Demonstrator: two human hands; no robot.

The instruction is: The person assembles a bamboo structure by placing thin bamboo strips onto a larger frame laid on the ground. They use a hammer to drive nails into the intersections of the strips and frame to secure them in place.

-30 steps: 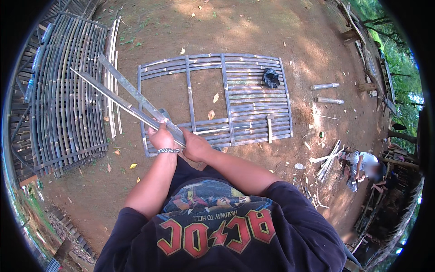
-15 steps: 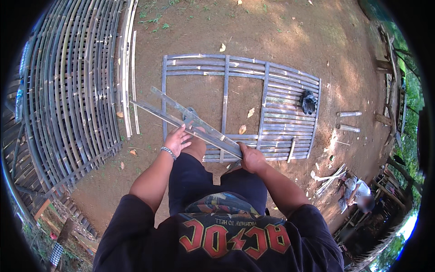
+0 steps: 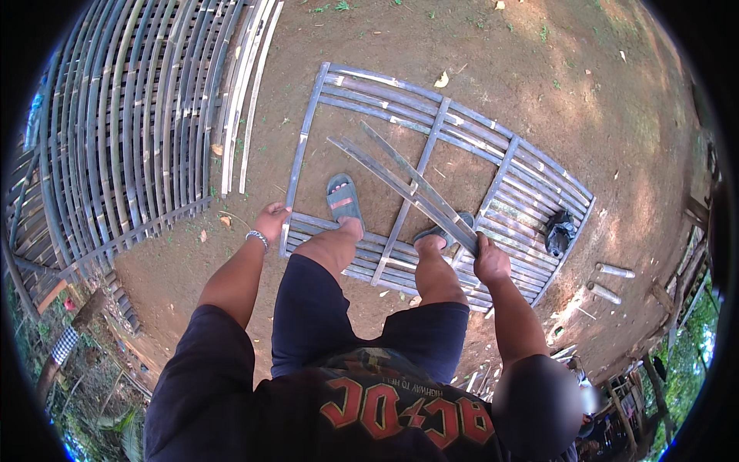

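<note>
My right hand (image 3: 491, 259) is closed round the near ends of two bamboo slats (image 3: 400, 185), which spread apart toward their far ends. They slant up to the left above a bamboo slat frame (image 3: 396, 212) lying on the ground. With nothing seen in it, my left hand (image 3: 271, 221), a bracelet at its wrist, hangs with loose fingers by the frame's left end bar; whether it touches the bar I cannot tell. My sandalled feet stand inside the frame's open middle. Slats are set close together at its right end, with a few along its far and near sides.
A large bamboo slat panel (image 3: 131, 115) stands at the left, with long loose strips (image 3: 250, 92) beside it. A black plastic bag (image 3: 560, 234) rests on the frame's right end. Two short bamboo pieces (image 3: 613, 271) lie farther right. Another person is partly visible at lower right.
My left hand has let go of the slats and moved left and down toward the frame's end. The right hand has carried the slats rightward. My view has turned, and both feet now show.
</note>
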